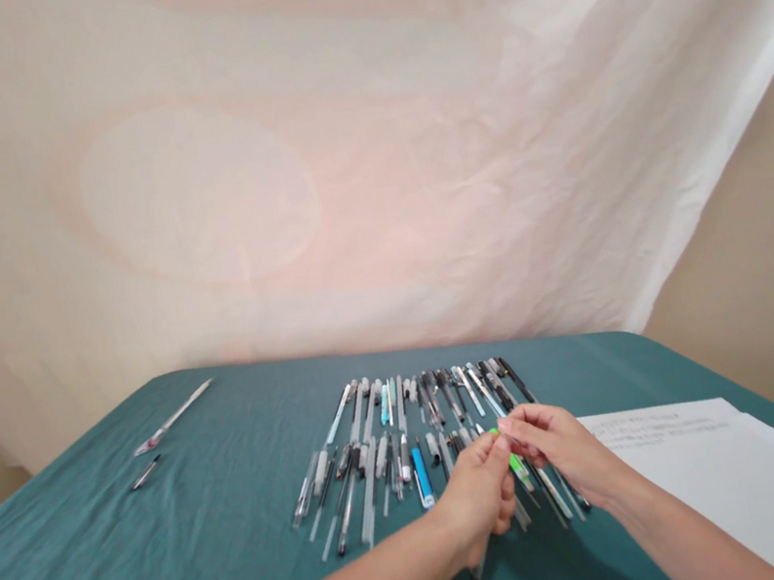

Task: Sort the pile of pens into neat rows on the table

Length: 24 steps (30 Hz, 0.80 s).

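My left hand is closed round a slim pen, whose grey, partly clear end sticks out below the fist. Thumb and fingers of my right hand are pinched together against the left thumb, at the upper end of the grip. What the right fingertips hold there is too small to make out. A bright green highlighter shows just behind the two hands. Around and beyond them lie two rows of pens, caps and clear tubes, among them a blue marker left of my left hand. My hands hide part of the near row.
White printed sheets lie at the right on the green tablecloth. Far left are a long clear pen and a short dark pen piece. A pale cloth hangs behind the table.
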Tool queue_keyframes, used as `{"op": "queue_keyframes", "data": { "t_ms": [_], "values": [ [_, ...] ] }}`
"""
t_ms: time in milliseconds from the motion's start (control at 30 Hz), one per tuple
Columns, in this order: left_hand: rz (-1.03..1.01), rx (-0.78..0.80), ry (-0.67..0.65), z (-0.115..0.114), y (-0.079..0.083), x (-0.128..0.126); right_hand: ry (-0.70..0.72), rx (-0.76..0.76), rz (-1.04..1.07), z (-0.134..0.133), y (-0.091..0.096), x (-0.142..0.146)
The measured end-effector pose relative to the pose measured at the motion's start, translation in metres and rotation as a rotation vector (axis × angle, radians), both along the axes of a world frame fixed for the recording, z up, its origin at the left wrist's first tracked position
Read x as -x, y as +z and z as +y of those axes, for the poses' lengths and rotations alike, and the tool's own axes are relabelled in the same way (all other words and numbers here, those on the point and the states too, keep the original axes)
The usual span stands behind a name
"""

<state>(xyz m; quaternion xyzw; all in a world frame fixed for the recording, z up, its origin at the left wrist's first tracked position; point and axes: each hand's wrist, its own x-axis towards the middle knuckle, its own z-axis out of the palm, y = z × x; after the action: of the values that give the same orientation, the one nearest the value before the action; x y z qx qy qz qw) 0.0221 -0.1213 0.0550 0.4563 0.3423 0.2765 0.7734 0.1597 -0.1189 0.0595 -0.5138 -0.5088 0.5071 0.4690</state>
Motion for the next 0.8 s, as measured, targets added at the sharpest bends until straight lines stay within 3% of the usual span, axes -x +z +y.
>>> {"op": "queue_keyframes", "data": {
  "t_ms": [200,367,567,667,800],
  "values": [
    [-0.071,0.000,-0.030,-0.001,-0.002,0.001,0.012,0.007,0.008,0.001,-0.002,-0.001],
    [-0.112,0.073,0.003,0.001,-0.008,-0.001,-0.082,-0.020,-0.016,0.006,-0.002,-0.007],
    [-0.150,0.107,0.018,0.002,-0.009,-0.001,-0.113,-0.073,-0.140,0.015,0.008,-0.041],
    [-0.158,0.109,0.013,0.002,-0.009,0.000,-0.149,-0.073,-0.331,0.025,-0.002,-0.067],
    [-0.158,0.103,0.021,0.003,-0.011,-0.001,-0.160,-0.032,-0.517,0.041,-0.032,-0.093]
  ]
}}
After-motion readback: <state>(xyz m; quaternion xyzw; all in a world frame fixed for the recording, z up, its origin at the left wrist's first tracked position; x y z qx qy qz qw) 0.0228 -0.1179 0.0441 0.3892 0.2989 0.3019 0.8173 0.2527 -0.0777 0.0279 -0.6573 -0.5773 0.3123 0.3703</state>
